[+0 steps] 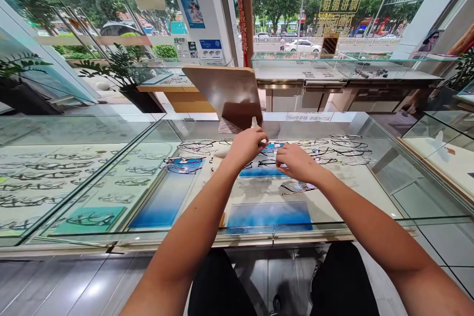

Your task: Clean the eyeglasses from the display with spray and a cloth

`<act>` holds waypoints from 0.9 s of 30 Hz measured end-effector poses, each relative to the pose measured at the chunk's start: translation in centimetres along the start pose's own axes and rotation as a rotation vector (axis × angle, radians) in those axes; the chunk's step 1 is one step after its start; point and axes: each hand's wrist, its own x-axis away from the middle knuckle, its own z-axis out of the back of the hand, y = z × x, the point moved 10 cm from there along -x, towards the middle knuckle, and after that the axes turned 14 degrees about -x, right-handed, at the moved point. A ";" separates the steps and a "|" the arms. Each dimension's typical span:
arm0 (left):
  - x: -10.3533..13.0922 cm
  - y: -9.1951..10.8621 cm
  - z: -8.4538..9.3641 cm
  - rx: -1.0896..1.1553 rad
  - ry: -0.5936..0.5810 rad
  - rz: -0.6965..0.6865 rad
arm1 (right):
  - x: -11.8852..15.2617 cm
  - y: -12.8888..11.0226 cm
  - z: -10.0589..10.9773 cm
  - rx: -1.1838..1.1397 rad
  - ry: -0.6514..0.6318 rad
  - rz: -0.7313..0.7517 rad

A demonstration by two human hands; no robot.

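Observation:
My left hand is over the glass display case, its fingers curled in and turned away from me. The clear tip of a small bottle shows just beyond its knuckles; whether the hand touches it I cannot tell. To the right, my right hand has its fingers bent and pressed together, pointing at the left one. A gap separates the hands, and what either holds is hidden. Around and below them are rows of eyeglasses. One pair of glasses lies nearer me, above a blue card.
A brown tilted panel on a stand rises behind my left hand. Another glass case with eyeglasses adjoins on the left. Further showcases line the window, and a potted plant stands beyond. My black-clad knees are close under the counter's front edge.

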 end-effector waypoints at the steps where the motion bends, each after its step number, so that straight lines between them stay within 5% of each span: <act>1: 0.0 0.4 -0.4 -0.019 -0.011 -0.015 | -0.1 0.1 -0.3 0.010 -0.011 -0.008; 7: -0.7 2.6 -2.7 -0.140 -0.104 -0.044 | -0.3 0.4 -0.9 0.028 -0.042 -0.040; 16: -0.9 2.7 -5.2 -0.142 -0.141 -0.104 | -0.3 0.2 -0.9 -0.031 -0.070 -0.061; 22: -0.8 3.2 -4.4 -0.126 -0.115 -0.130 | 0.1 0.4 2.3 -0.312 0.212 0.000; 27: -0.5 2.7 -0.9 0.020 0.051 -0.123 | 1.8 1.8 6.7 -0.580 0.531 0.007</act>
